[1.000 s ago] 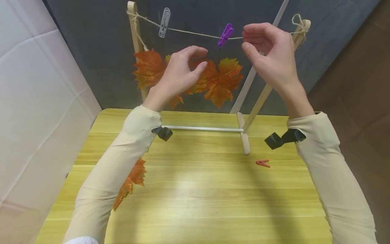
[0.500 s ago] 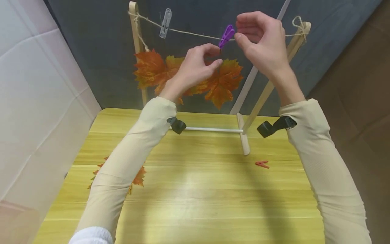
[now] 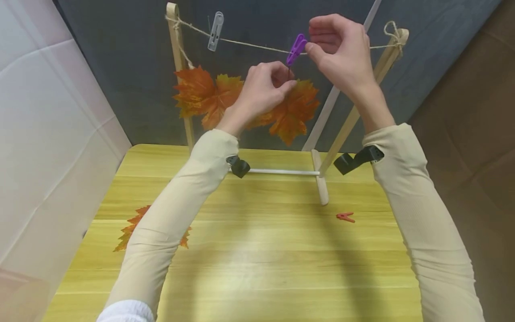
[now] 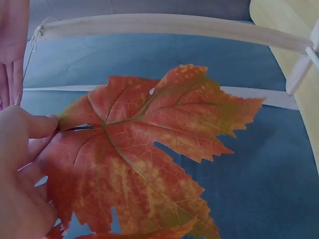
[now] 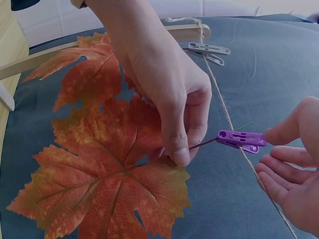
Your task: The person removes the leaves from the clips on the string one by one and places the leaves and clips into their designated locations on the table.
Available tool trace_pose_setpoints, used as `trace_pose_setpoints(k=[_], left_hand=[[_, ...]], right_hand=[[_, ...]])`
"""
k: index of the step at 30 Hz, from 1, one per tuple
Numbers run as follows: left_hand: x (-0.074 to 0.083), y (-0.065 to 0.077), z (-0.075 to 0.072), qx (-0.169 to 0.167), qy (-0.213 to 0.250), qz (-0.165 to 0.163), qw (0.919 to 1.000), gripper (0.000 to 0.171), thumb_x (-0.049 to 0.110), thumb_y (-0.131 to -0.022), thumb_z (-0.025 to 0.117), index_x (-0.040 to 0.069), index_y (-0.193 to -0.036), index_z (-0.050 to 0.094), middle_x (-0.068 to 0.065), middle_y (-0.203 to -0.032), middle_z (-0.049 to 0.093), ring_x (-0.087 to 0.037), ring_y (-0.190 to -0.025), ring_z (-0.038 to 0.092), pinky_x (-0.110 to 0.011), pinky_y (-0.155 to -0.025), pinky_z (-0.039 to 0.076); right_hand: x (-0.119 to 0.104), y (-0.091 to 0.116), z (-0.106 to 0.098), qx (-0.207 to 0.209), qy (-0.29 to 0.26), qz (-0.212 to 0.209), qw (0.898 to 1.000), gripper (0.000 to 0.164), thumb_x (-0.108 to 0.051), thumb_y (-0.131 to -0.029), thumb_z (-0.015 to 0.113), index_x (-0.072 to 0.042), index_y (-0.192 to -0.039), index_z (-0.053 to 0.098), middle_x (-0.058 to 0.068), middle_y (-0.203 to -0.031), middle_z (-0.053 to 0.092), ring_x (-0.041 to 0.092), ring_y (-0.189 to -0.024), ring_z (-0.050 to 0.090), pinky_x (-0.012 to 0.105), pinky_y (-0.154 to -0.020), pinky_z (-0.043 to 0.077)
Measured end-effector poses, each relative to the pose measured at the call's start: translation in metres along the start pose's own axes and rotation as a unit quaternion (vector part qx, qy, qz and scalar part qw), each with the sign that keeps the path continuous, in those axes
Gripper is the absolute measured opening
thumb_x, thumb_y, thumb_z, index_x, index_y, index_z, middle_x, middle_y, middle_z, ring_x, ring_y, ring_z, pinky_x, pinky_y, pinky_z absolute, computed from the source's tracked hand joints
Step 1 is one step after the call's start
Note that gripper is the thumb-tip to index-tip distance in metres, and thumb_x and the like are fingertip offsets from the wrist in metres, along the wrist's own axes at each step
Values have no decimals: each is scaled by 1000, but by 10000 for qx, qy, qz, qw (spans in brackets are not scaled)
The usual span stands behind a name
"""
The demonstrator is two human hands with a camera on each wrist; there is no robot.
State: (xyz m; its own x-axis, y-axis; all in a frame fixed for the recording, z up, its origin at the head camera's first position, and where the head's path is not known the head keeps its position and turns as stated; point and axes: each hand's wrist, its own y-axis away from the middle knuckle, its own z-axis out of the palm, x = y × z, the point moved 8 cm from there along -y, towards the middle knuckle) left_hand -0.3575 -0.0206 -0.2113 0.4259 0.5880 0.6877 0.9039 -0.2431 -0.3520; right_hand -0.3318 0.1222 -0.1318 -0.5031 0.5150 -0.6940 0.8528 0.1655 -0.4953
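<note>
A purple clothespin (image 3: 296, 50) sits on the twine (image 5: 219, 94), clamping the thin dark stem of an orange artificial maple leaf (image 3: 295, 112). My left hand (image 3: 266, 85) pinches that stem between thumb and fingers just below the clothespin, as the left wrist view also shows. My right hand (image 3: 342, 49) is beside the clothespin, thumb tip (image 5: 274, 135) right at its handle end and the other fingers loosely bent, apart from it. Farther left on the twine, a clear clothespin (image 3: 216, 31) holds another maple leaf (image 5: 92, 69), partly hidden by the left hand in the right wrist view.
Wooden posts (image 3: 179, 80) on each side carry the twine, and a white rod (image 3: 281, 171) joins them low down. On the table (image 3: 257, 268) lie a red clothespin (image 3: 345, 217) at right and another leaf (image 3: 132, 228), partly under the left forearm.
My left hand has moved right, from in front of the leaves to the stem under the purple clothespin, and now pinches it. My right hand has come left, up to the clothespin's handle.
</note>
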Motion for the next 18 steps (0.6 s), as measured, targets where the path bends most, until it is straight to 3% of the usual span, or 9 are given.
trace_pose_setpoints(k=[12, 18], left_hand=[[-8, 1, -3, -7, -106, -284, 9995, 20, 30, -96, 70, 15, -106, 78, 0, -95, 77, -10, -78, 59, -20, -70, 47], [-7, 2, -4, 14, -120, -314, 9994, 18, 30, -96, 71, 16, -106, 79, 2, -98, 78, -9, -78, 61, -20, -71, 47]], right_hand=[[4, -5, 11, -393, 273, 339, 9983, 42, -15, -95, 66, -3, -136, 60, 14, -136, 65, 18, -125, 65, 22, -105, 48], [6, -5, 15, -592, 492, 423, 9961, 42, -17, -97, 65, -4, -136, 61, 13, -135, 66, 19, -124, 65, 23, -104, 49]])
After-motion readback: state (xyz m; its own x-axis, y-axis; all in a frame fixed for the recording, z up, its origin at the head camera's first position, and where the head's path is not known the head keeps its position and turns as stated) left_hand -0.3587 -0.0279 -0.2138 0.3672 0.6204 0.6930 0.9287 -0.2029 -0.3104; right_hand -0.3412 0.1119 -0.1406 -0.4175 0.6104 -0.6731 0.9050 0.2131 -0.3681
